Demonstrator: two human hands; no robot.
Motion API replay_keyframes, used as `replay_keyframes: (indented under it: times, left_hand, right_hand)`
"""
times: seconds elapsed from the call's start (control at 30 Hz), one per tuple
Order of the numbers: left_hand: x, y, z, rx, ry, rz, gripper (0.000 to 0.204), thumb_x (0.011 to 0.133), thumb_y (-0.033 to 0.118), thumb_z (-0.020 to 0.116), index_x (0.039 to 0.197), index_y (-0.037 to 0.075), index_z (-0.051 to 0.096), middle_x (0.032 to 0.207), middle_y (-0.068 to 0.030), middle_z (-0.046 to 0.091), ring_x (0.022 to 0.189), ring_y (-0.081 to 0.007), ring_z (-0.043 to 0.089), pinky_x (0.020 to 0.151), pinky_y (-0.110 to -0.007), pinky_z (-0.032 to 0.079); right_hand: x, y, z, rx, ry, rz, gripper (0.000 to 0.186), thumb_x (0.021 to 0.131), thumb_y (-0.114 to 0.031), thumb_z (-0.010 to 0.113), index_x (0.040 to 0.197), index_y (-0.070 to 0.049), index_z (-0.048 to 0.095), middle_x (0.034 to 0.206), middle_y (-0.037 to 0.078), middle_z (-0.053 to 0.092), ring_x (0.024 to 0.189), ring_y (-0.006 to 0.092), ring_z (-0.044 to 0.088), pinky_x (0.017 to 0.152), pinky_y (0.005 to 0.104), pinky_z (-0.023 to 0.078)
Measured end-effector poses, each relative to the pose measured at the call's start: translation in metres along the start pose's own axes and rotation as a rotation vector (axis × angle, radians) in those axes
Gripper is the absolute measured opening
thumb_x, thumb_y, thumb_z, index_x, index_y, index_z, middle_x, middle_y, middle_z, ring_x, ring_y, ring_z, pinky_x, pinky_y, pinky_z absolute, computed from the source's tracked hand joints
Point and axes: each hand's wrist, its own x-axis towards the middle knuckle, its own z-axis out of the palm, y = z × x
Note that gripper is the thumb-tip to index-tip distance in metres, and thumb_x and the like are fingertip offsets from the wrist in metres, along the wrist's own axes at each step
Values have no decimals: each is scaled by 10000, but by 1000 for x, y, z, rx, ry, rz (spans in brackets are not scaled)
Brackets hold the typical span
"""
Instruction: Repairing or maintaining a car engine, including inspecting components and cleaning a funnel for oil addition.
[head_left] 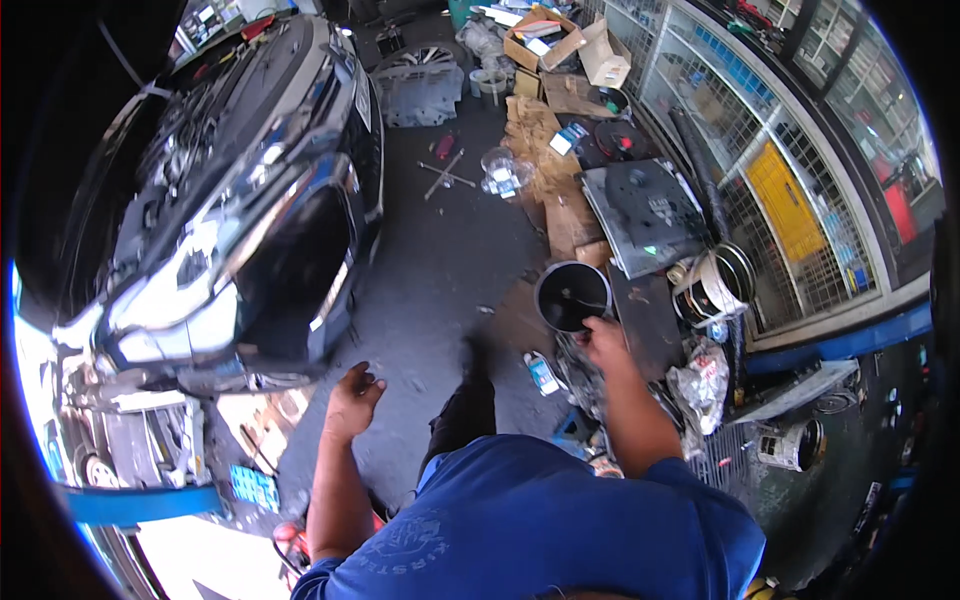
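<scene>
My right hand (604, 343) is closed on the near rim of a round, dark bucket (574, 300). The bucket's wide mouth faces up and its inside looks black; whether it rests on the floor or hangs from my hand I cannot tell. Off to the left, my left hand (356, 398) holds nothing, its fingers loosely bent and apart. It is nearest to the front corner of a car (290, 270) with its hood area exposed. Below the bucket lies a small white and blue carton (541, 373).
A cross-shaped wheel wrench (445, 178) lies on the floor ahead. Flattened cardboard (540, 140), a flat black panel (643, 215) and a white pail (712, 285) line the right, before a wire-mesh cabinet (740, 130). Crumpled plastic (700, 380) sits near my right forearm.
</scene>
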Motion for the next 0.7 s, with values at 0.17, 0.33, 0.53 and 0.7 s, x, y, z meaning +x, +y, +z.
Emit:
replay_keyframes:
  times: [0.17, 0.33, 0.53, 0.7]
  left_hand:
    - [203, 118, -47, 21, -8, 160, 513, 837, 225, 728, 1252, -29, 564, 1070, -199, 659, 989, -279, 660, 877, -357, 512]
    - [386, 238, -86, 77, -93, 508, 531, 855, 170, 716, 1314, -6, 517, 1085, -153, 639, 1016, -227, 614, 882, -335, 499]
    - [616, 349, -136, 181, 68, 629, 608, 833, 298, 714, 1306, -26, 512, 1150, -224, 629, 1056, -348, 630, 898, -394, 511]
    - [819, 405, -169, 340, 166, 524, 572, 853, 298, 706, 1306, -5, 534, 1188, -207, 636, 1082, -308, 632, 920, -367, 497]
  right_hand:
    - [108, -49, 43, 55, 152, -41, 151, 833, -84, 606, 984, -79, 592, 825, 70, 606, 652, 199, 585, 539, 363, 483]
    - [217, -105, 72, 165, 111, -86, 281, 896, -150, 508, 1117, 13, 568, 936, 135, 654, 772, 255, 650, 598, 387, 526]
    - [343, -177, 133, 122, 216, 54, 240, 906, -211, 469, 1068, -73, 579, 861, 90, 619, 653, 229, 577, 508, 369, 436]
    - [469, -266, 211, 132, 219, 22, 249, 908, -152, 470, 1103, -41, 578, 932, 113, 621, 711, 250, 596, 554, 376, 480]
